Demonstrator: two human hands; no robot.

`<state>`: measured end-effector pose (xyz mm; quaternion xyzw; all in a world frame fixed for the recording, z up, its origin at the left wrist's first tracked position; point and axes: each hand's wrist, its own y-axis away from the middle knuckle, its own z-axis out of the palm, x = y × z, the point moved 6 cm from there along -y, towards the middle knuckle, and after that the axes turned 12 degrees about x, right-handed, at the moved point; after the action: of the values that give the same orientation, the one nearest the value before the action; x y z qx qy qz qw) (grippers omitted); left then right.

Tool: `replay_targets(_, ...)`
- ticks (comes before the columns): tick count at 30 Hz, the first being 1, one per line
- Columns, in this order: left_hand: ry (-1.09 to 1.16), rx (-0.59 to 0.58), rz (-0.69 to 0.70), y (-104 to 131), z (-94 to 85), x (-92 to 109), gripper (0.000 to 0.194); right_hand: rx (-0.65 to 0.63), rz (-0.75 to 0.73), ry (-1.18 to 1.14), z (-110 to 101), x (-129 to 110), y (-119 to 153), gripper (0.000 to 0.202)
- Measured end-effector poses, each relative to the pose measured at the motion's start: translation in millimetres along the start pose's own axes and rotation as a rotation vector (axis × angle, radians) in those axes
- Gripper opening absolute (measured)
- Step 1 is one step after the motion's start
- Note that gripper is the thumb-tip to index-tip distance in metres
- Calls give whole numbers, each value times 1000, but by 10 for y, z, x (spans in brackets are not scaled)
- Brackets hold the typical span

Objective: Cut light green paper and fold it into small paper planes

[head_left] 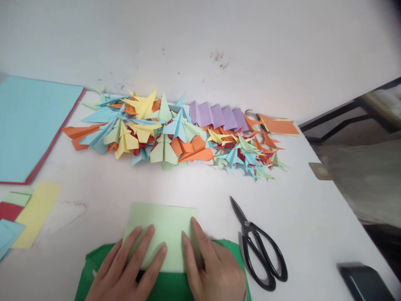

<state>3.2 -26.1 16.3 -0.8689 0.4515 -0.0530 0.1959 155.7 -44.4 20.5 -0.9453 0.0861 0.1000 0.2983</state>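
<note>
A pale green sheet of paper (pixel 171 217) lies flat at the front of the table, partly over a green sheet or bag (pixel 169 286). My left hand (pixel 128 263) rests on its left side with the fingers spread. On the right side of the sheet, my right hand (pixel 213 263) presses down with thumb and index finger stretched out and apart; its other fingers are curled under and partly hidden. Black-handled scissors (pixel 257 246) lie just right of my right hand, blades pointing away from me.
Folded paper planes (pixel 164 150) in several colours are heaped along the wall, smaller ones (pixel 247 152) to their right. Behind sits a pleated purple paper (pixel 216 116). Blue sheets (pixel 34 125) and paper pieces (pixel 39 213) lie left; a dark object (pixel 365 282) lies front right.
</note>
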Motion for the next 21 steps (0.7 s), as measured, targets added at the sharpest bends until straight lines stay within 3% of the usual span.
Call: replay_targets(21, 21, 27, 8, -7, -24, 1, 39, -15, -5, 13, 22, 28, 15, 37)
